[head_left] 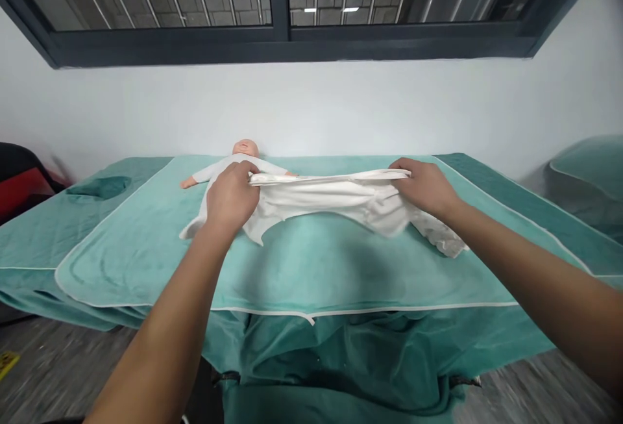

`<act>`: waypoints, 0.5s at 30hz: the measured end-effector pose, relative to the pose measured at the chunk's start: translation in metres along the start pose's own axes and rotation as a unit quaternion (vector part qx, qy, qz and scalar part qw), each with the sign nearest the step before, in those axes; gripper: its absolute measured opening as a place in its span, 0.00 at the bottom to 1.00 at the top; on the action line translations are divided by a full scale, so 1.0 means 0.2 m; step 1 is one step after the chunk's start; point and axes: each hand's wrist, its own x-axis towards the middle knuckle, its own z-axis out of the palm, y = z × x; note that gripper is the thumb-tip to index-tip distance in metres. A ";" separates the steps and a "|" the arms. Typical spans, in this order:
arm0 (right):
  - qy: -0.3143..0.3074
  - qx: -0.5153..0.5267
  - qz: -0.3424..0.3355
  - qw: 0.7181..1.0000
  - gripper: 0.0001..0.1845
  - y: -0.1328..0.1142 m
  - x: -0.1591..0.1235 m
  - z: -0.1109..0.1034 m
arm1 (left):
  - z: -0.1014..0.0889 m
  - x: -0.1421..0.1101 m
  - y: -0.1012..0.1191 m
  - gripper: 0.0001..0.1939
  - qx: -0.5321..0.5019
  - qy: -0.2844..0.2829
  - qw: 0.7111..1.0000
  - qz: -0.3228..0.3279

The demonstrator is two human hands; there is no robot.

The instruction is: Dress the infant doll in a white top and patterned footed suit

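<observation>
A white cloth garment (pixel 326 197) is stretched sideways between my two hands above the bed, its top edge pulled nearly straight and its lower edge hanging in an arch. My left hand (pixel 233 195) is closed on the garment's left end. At the other end, my right hand (pixel 426 185) pinches the top corner between thumb and fingers. Behind my left hand lies a baby doll (pixel 246 147) dressed in white, head towards the wall and arms spread. My left hand and the garment hide much of its body. A crumpled, whitish bundle (pixel 440 236) rests under my right wrist.
A light green sheet with white piping (pixel 292 281) covers the middle of the darker green bed (pixel 467 167). The bed has a face hole (pixel 100 187) at its left end. Beyond it stand a white wall (pixel 341 106) and a barred window (pixel 287 44). A red-black chair (pixel 22 184) is at left.
</observation>
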 end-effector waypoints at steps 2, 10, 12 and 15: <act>-0.037 -0.036 0.020 0.998 0.15 0.03 0.03 0.00 | 0.05 0.04 -0.04 0.13 -0.001 -0.031 0.999 -0.010; -0.118 -0.241 0.013 0.963 0.19 0.03 0.04 0.29 | 0.40 0.05 0.09 0.21 0.102 -0.024 0.994 0.000; -0.078 -0.249 -0.075 0.962 0.19 -0.01 -0.04 0.43 | 0.54 -0.05 0.15 0.22 0.092 -0.027 0.993 0.070; -0.103 -0.143 -0.178 0.968 0.19 -0.06 -0.13 0.63 | 0.74 -0.17 0.17 0.19 0.014 -0.139 0.985 0.103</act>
